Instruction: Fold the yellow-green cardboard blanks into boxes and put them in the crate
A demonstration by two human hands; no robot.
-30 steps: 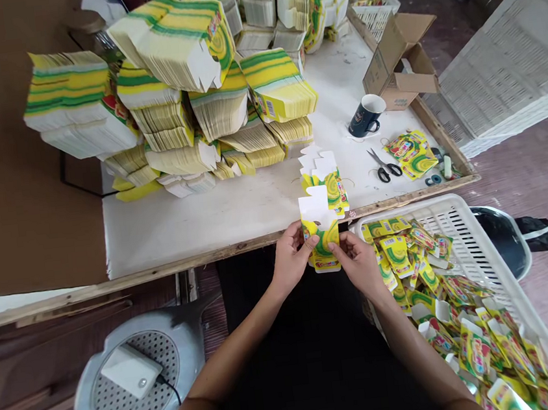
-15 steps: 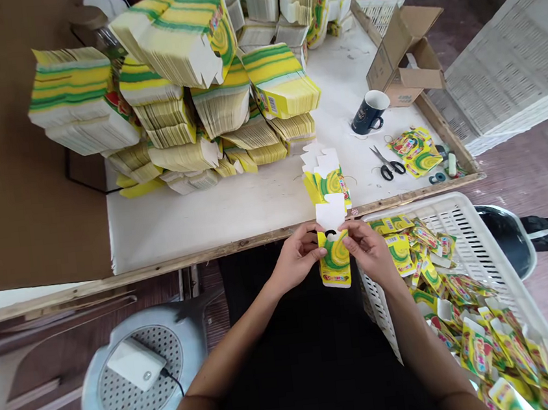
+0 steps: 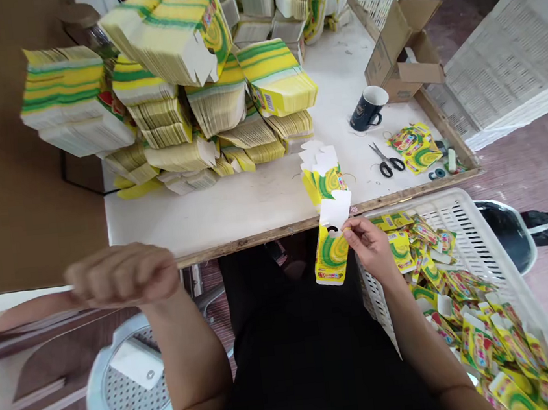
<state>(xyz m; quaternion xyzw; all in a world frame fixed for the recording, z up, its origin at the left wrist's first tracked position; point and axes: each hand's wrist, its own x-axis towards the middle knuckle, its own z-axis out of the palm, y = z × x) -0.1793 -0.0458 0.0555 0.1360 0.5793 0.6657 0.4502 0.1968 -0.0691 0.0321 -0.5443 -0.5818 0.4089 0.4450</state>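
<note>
My right hand [image 3: 370, 247] pinches a small yellow-and-green printed carton [image 3: 332, 251] at its upper right edge. The carton hangs upright, its white top flap raised and a dark cutout showing below the flap. Away to the left, my left hand [image 3: 123, 273] makes a fist with the thumb stuck out sideways; nothing shows in it, and it is a little blurred. Just beyond the held carton, more flat cartons [image 3: 322, 177] lie on the table near its front edge.
Bundled carton blanks [image 3: 195, 109] are piled on the white table [image 3: 206, 212]. Scissors [image 3: 386, 162], a dark mug [image 3: 368, 109] and an open cardboard box [image 3: 400, 61] are at right. A white crate [image 3: 472, 230] of filled packets stands right of me, a blue stool [image 3: 104, 405] left.
My left hand has let go of the carton and swung far left, curling into a fist with the thumb out. The carton stays in my right hand, tilted slightly now.
</note>
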